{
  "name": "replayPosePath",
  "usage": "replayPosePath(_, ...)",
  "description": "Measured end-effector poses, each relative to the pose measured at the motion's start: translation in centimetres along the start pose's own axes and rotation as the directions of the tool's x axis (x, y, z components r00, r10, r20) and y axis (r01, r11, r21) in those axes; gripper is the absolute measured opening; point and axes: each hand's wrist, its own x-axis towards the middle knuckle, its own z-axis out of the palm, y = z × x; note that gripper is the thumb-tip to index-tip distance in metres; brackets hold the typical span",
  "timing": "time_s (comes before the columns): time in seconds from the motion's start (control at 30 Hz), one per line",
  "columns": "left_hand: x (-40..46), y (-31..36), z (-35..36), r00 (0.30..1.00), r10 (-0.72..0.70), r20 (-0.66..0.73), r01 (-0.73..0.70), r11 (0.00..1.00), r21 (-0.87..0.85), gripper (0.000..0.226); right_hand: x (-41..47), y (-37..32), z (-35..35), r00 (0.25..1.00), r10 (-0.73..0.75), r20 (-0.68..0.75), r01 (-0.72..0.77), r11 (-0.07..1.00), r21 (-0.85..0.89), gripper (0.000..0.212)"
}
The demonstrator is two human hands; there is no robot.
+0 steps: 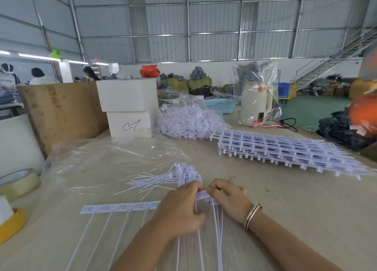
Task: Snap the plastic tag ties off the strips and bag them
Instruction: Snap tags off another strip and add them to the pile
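Head view: both hands' fingers pinching the strip, loose ties just beyond (empty bag behind).

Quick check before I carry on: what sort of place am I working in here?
Most likely a factory or warehouse packing floor: corrugated metal walls on a steel frame, a metal staircase, stuffed sacks against the wall, and a stack of uncut tag strips on the worktable.

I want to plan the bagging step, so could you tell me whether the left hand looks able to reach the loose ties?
Probably yes: the loose ties lie just beyond the left hand, with nothing between, though it is gripping the strip.
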Motion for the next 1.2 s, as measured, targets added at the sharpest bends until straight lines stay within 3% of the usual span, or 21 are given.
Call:
replayPosePath(0.17, 0.4, -0.2, 0.5, 0.988, 0.020, -0.153, -0.025, 0.999, -0.028, 0.012, 0.0, -0.2, 0.1, 0.997, 0.014, 0.078, -0.012, 1.000, -0.026, 0.023)
replayPosePath(0.33, 0.8, -0.1, 0.8, 0.978, -0.005, -0.207, -0.011, 0.997, -0.075, 0.010, 0.0, -0.3, 0.1, 0.994, -0.037, 0.100, 0.045, 0.996, -0.075, 0.023)
replayPosePath(0.5, 0.9, -0.1, 0.5, 0.980, -0.064, -0.190, 0.037, 0.989, -0.143, 0.011, 0.0, -0.5, 0.0, 0.991, -0.068, 0.112, 0.071, 0.997, -0.024, 0.018)
replayPosePath(0.77, 0.4, 0.2, 0.1, 0.975, -0.168, -0.147, 0.163, 0.985, -0.046, 0.018, -0.4, -0.9, -0.3, 0.995, -0.052, 0.085, 0.054, 0.998, -0.018, 0.023)
replayPosePath(0.87, 0.4, 0.3, 0.3, 0.984, -0.112, -0.138, 0.105, 0.993, -0.054, 0.023, -0.1, -0.1, -0.1, 0.999, 0.011, 0.036, -0.017, 0.984, 0.177, 0.028)
replayPosePath(0.97, 0.2, -0.1, -0.1, 0.999, -0.032, -0.038, 0.028, 0.994, -0.102, 0.018, 0.2, 0.5, -0.1, 0.998, 0.064, 0.020, -0.066, 0.914, 0.401, 0.028)
replayPosePath(1.07, -0.1, -0.8, -0.2, 0.999, -0.001, -0.035, -0.001, 0.998, -0.066, 0.027, 0.4, 0.6, 0.0, 0.997, 0.062, 0.051, -0.077, 0.915, 0.397, 0.028)
replayPosePath(1.2, 0.4, -0.9, 0.2, 0.993, -0.011, -0.121, 0.005, 0.999, -0.050, 0.015, 0.2, 0.4, 0.0, 0.994, 0.017, 0.112, -0.045, 0.967, 0.251, 0.021)
